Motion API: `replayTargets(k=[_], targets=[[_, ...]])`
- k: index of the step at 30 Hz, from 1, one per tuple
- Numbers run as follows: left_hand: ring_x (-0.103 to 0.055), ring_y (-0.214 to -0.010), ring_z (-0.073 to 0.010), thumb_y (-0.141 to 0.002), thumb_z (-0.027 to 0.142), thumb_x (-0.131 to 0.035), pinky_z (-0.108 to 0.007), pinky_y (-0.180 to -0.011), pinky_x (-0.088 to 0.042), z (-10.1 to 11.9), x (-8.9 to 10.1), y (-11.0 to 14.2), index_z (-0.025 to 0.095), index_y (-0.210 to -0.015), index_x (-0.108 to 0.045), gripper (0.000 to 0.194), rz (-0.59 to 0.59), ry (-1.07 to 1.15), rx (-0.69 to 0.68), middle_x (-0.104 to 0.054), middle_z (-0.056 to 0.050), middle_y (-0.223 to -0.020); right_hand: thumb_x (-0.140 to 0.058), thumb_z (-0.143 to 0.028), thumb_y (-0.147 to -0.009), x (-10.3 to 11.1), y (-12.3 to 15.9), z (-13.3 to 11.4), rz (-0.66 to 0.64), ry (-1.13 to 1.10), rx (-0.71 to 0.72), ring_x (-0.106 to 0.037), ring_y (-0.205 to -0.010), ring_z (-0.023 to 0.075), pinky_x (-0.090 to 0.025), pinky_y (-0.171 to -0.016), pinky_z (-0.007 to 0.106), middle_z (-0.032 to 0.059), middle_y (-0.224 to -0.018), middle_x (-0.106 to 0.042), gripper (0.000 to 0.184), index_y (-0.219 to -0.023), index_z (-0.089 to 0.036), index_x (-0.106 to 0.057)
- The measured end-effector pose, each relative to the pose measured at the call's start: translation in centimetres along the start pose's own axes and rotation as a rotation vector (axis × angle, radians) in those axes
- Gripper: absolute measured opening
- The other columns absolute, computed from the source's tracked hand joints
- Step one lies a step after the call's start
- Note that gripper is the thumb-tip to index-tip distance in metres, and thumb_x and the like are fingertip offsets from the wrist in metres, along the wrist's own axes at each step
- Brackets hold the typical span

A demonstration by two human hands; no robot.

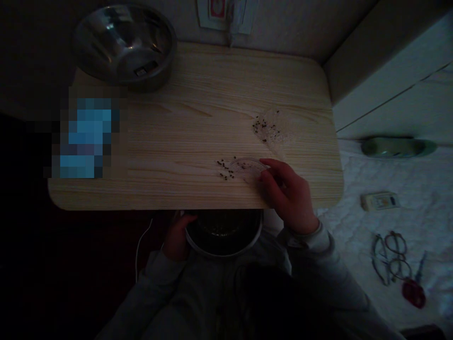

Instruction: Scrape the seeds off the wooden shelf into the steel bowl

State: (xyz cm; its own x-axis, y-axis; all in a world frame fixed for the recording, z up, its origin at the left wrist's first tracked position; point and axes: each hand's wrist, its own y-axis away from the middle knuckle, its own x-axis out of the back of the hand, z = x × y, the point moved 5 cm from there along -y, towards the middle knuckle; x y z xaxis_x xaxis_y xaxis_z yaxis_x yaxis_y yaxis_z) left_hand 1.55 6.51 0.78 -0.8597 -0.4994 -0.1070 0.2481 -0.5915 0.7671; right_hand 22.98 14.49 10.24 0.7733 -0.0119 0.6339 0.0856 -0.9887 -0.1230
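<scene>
My right hand (pixel 288 191) is over the tabletop near its front edge, thumb and fingertips pinched on a clear, thin piece with a curved rim (pixel 249 165), perhaps a plastic lid. Small dark grains (pixel 225 170) lie scattered at that piece's left end. A second cluster of dark grains (pixel 264 126) sits farther back, beside a faint transparent or wet-looking patch (pixel 283 132) I cannot make out. Below the table edge, my left hand (pixel 177 237) grips the left side of a dark bowl (pixel 223 254) with a pale rim. Dim light hides the bowl's contents, apart from some glints.
The wooden table (pixel 184 141) carries a large steel bowl (pixel 123 47) at back left and a blurred bright blue screen (pixel 88 137). On the right, white bedding (pixel 354 226) holds a green object (pixel 398 147), a small pale box (pixel 382 200), coiled cables (pixel 394 250) and a red item (pixel 413 293).
</scene>
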Motion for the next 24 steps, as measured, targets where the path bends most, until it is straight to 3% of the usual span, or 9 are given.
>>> replayTargets(k=[4,8,18,24], targets=[[-0.061,-0.07,-0.025,-0.047,0.025,-0.062,-0.037,-0.068,-0.047,-0.3,0.0,-0.1,0.018,-0.047,-0.061,0.007,-0.004,-0.002,0.052,-0.061,-0.001,-0.05,-0.044,-0.023,-0.083,-0.1,0.1,-0.1,-0.036,0.019,0.006,-0.057,-0.068,0.013,-0.045,-0.063,0.026,0.0014,-0.082,-0.063,0.027,-0.108,-0.022,-0.053],[-0.061,-0.071,-0.0252,-0.046,0.024,-0.061,-0.038,-0.072,-0.046,0.0,0.1,-0.2,0.02,-0.046,-0.06,0.004,-0.004,-0.043,-0.019,-0.06,-0.001,-0.05,-0.045,-0.023,-0.083,-0.3,0.5,-0.4,-0.101,0.024,0.032,-0.059,-0.073,0.013,-0.046,-0.066,0.026,0.0018,-0.087,-0.064,0.026,-0.107,-0.021,-0.054],[-0.059,-0.079,-0.0243,-0.046,0.022,-0.061,-0.035,-0.078,-0.043,0.4,0.1,0.0,0.02,-0.044,-0.06,0.003,0.034,-0.031,-0.032,-0.062,0.0,-0.054,-0.045,-0.022,-0.083,-0.4,1.0,-0.6,-0.139,0.056,0.086,-0.059,-0.082,0.0139,-0.047,-0.072,0.027,0.0035,-0.097,-0.065,0.027,-0.108,-0.021,-0.055],[-0.061,-0.078,-0.0243,-0.048,0.022,-0.062,-0.036,-0.076,-0.044,0.0,0.0,-0.1,0.02,-0.049,-0.061,0.003,-0.002,0.019,0.003,-0.064,0.0,-0.057,-0.045,-0.023,-0.083,-0.1,1.4,-0.4,-0.112,0.063,0.068,-0.06,-0.081,0.0145,-0.048,-0.071,0.028,0.0028,-0.096,-0.065,0.027,-0.108,-0.023,-0.055]])
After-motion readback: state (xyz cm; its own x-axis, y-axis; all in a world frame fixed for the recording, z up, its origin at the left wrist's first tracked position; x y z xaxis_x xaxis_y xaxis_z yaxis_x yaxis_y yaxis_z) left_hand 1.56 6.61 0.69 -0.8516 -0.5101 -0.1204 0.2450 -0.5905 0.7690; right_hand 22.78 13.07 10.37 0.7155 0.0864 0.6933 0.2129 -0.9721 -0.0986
